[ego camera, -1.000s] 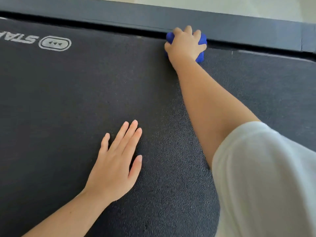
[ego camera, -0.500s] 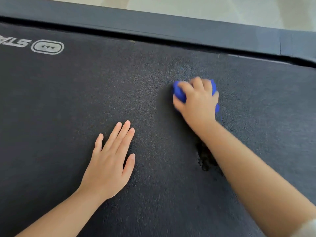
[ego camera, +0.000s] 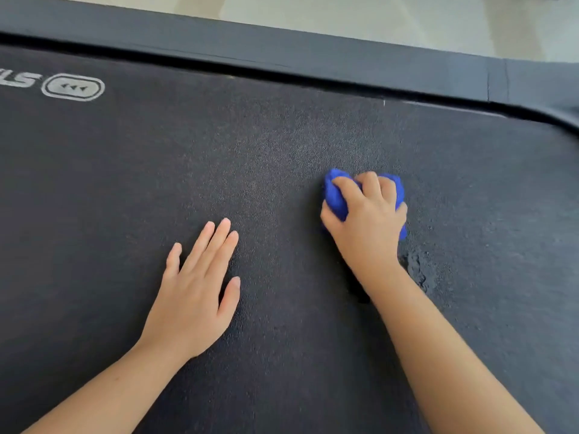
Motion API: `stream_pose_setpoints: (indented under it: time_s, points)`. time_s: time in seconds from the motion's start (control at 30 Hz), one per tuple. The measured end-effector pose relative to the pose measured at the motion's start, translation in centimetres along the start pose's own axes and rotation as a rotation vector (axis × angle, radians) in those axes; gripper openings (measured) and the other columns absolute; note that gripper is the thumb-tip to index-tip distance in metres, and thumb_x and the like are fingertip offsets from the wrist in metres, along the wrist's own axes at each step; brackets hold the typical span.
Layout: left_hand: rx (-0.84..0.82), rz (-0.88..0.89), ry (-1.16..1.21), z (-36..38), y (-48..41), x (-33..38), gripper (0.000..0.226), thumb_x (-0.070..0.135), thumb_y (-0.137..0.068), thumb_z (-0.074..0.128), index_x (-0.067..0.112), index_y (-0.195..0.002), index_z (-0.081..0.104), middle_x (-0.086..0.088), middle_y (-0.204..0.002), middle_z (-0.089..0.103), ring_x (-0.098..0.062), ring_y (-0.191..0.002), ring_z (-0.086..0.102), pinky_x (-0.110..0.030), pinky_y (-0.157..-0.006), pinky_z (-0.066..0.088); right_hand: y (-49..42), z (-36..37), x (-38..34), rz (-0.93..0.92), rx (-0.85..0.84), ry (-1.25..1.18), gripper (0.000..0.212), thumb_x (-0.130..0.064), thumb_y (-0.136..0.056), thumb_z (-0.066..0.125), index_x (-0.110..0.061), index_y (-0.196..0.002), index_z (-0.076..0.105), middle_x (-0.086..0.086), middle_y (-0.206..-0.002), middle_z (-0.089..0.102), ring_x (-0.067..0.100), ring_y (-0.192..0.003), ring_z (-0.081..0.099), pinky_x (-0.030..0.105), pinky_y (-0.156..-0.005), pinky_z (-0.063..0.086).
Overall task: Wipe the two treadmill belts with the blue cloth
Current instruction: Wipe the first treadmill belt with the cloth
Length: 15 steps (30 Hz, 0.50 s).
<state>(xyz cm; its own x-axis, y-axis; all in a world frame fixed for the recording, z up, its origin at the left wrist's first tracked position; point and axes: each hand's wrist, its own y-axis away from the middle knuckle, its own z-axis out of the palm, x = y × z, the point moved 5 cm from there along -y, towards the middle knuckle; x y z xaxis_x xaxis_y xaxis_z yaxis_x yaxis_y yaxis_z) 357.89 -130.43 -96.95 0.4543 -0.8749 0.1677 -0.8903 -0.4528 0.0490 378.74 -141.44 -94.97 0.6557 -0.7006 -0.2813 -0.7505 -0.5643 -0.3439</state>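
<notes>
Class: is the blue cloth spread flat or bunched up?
Bunched up: the blue cloth bulges crumpled between the right hand's curled fingers.

The dark, grainy treadmill belt [ego camera: 125, 183] carried a grey oval logo [ego camera: 73, 87] printed near its far left. A left hand [ego camera: 194, 296] lay flat on it, fingers [ego camera: 219, 242] straight. Further right, a bunched blue cloth [ego camera: 335, 198] sat on the belt, gripped by a right hand [ego camera: 366, 223]. A rough dark patch [ego camera: 415, 270] marked the belt just beside that wrist. A dark side rail [ego camera: 282, 48] ran along the far edge.
</notes>
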Motion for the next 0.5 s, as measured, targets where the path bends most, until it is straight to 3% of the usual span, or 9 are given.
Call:
stream_pose_setpoints:
  time_s: [0.1,0.2,0.33,0.5]
  points:
    - [0.000,0.004,-0.003,0.0,0.0,0.1,0.060,0.035,-0.090,0.025,0.009,-0.143,0.032,-0.003,-0.154,0.021,-0.018,-0.142,0.016,-0.055,-0.106,0.025,4.6,-1.4,0.0,-0.074,-0.003,-0.020,0.037,-0.042,-0.071,0.049,-0.018,-0.092,0.068,0.005,-0.094,0.061,0.027,-0.093,0.045,0.040,-0.065,0.040]
    - [0.002,0.003,-0.008,0.0,-0.1,0.1,0.060,0.036,-0.090,0.025,0.009,-0.143,0.033,-0.003,-0.154,0.022,-0.019,-0.142,0.016,-0.055,-0.106,0.025,1.8,-0.9,0.2,-0.064,-0.037,-0.019,0.036,-0.042,-0.073,0.054,-0.018,-0.096,0.068,0.007,-0.098,0.061,0.030,-0.097,0.049,0.044,-0.070,0.041]
    - [0.012,0.010,-0.014,0.0,0.0,0.2,0.059,0.036,-0.091,0.025,0.009,-0.143,0.034,-0.004,-0.154,0.023,-0.020,-0.142,0.018,-0.054,-0.107,0.025,-8.2,2.5,1.9,0.140,-0.130,0.067,0.038,-0.039,-0.089,0.053,-0.022,-0.123,0.056,0.009,-0.127,0.046,0.031,-0.120,0.036,0.044,-0.088,0.033]
    - [0.018,0.011,0.008,-0.1,0.0,0.1,0.058,0.036,-0.091,0.025,0.010,-0.143,0.033,-0.004,-0.154,0.023,-0.020,-0.142,0.016,-0.053,-0.107,0.023,-15.9,4.6,2.9,0.282,-0.209,0.097,0.039,-0.035,-0.092,0.048,-0.024,-0.128,0.051,0.009,-0.135,0.040,0.031,-0.127,0.030,0.048,-0.096,0.030]
